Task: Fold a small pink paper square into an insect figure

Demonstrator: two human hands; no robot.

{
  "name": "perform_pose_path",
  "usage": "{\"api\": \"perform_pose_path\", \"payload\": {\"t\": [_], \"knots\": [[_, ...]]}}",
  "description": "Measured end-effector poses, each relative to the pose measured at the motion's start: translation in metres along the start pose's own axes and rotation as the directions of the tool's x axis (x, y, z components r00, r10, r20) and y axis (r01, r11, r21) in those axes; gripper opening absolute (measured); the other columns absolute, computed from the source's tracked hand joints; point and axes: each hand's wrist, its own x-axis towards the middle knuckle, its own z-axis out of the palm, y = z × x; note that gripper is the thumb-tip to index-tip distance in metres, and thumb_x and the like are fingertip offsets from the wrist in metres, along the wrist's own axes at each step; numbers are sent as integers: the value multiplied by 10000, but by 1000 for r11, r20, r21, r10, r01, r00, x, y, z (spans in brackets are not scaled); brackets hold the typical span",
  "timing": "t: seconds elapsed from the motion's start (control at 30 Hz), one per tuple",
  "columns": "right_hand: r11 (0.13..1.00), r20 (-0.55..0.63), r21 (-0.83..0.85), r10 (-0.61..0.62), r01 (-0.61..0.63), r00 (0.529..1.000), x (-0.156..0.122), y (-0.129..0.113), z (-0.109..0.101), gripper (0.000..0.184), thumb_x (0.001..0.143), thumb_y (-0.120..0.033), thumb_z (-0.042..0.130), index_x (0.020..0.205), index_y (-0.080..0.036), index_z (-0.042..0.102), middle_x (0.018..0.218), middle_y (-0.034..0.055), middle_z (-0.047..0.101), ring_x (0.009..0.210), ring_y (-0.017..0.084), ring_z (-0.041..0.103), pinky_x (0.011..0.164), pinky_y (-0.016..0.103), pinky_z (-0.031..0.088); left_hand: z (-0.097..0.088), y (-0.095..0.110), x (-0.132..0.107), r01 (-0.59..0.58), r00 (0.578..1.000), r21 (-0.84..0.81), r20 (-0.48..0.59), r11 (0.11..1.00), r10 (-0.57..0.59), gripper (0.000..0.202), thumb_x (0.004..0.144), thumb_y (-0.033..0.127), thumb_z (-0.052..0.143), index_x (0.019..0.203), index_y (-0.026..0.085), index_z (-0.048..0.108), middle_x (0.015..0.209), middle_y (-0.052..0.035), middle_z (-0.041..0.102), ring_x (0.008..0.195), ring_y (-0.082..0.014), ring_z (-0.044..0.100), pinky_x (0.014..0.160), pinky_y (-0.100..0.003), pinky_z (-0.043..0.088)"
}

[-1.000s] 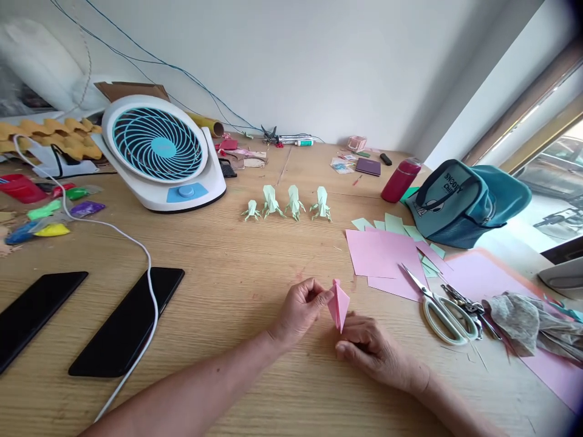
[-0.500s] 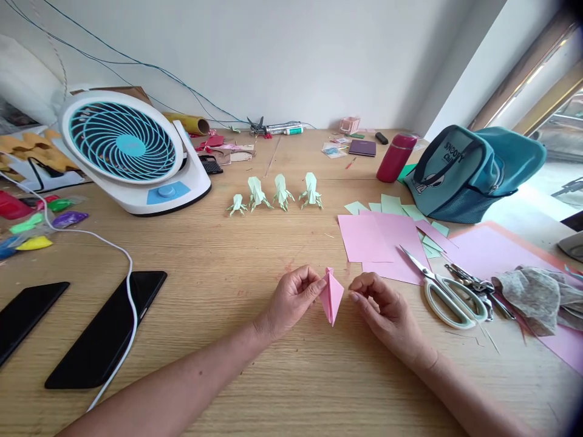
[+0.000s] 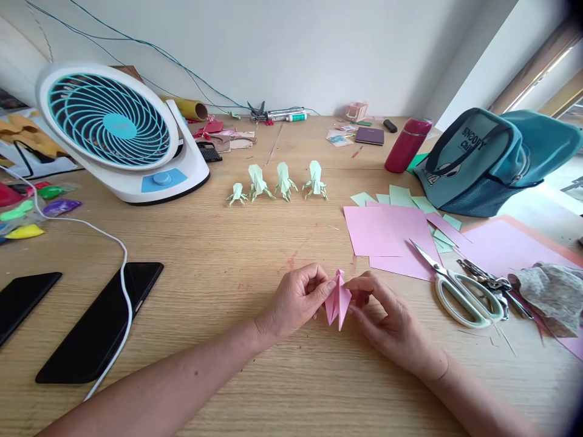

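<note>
A pink folded-paper figure [image 3: 339, 301] is held above the table, its lower points spread apart. My left hand [image 3: 301, 295] pinches its left upper side between thumb and fingers. On the other side, my right hand [image 3: 387, 318] has its index finger and thumb closed at the figure's right edge; the other fingertips are partly hidden behind the paper. Farther back, several pale green origami figures with thin legs [image 3: 284, 181] stand in a row. Flat pink paper sheets [image 3: 378, 230] lie beyond my right hand.
White-handled scissors [image 3: 464, 297] and a grey cloth [image 3: 553, 297] lie at the right. Behind them stand a red bottle [image 3: 409, 144] and a teal bag [image 3: 478, 164]. At left are a white fan [image 3: 168, 182], black tablet-like devices [image 3: 98, 328] and a white cable [image 3: 122, 255].
My right hand has moved in from beside the paper figure to touch its right edge. The figure's lower points have opened apart, and the camera view has shifted slightly.
</note>
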Motion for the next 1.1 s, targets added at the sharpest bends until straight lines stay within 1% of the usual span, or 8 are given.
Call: {"api": "perform_pose_path", "payload": {"t": [0.2,0.3,0.5,0.73,0.8,0.97,1.03,1.1], "knots": [[999,-12,-42,-25,25,1000,0,-2,1,165,953,-125,545,1081,-229,544,855,23,569,727,149,539,658,286,477,2,2,-2,36,999,14,24,999,-37,308,939,438,577,787,177,517,638,23,574,499,-92,535,403,-174,428],[998,-28,-45,-48,47,998,1,-1,0,166,953,-120,552,1075,-232,554,879,33,578,734,152,542,654,293,479,2,4,-3,48,998,13,34,999,-48,293,943,426,572,798,175,525,648,21,572,509,-91,522,425,-180,425],[996,-59,-61,-62,59,996,-1,-1,-1,176,933,-92,570,1060,-214,580,942,49,541,802,159,544,680,301,481,3,6,-3,-65,998,82,17,995,64,240,942,328,598,782,149,582,714,9,578,642,-90,509,590,-200,422],[995,-74,-56,-83,79,994,-2,-1,0,197,932,-77,569,1066,-221,578,933,50,540,804,166,551,667,307,484,5,3,-3,-56,998,6,11,998,56,164,917,293,636,868,136,633,824,-41,670,755,-135,612,704,-249,483],[996,-72,-52,-82,78,994,-1,-1,0,194,935,-79,561,1061,-226,577,932,52,544,808,171,558,664,311,490,6,2,-2,-48,999,-10,4,999,48,163,913,294,643,874,136,638,823,-44,675,738,-131,614,690,-244,488],[996,-74,-46,-81,78,994,-1,1,1,174,938,-82,547,1033,-222,585,916,51,556,789,168,562,659,312,495,7,0,-2,7,999,-132,33,991,-3,190,925,334,625,916,147,589,781,-27,660,568,-92,560,532,-210,461],[996,-74,-43,-79,76,994,-2,3,1,164,938,-87,548,1027,-221,584,911,51,561,786,167,561,660,310,494,7,0,-3,-5,1000,-135,12,991,6,191,926,343,622,939,163,560,792,-25,664,569,-92,564,518,-200,445],[996,-77,-39,-77,74,994,-1,3,2,154,938,-96,553,1021,-221,584,907,49,565,779,166,560,657,307,492,7,0,-3,-51,999,-90,-21,995,49,175,928,333,620,936,176,542,783,-15,657,612,-98,576,550,-196,437]]}}
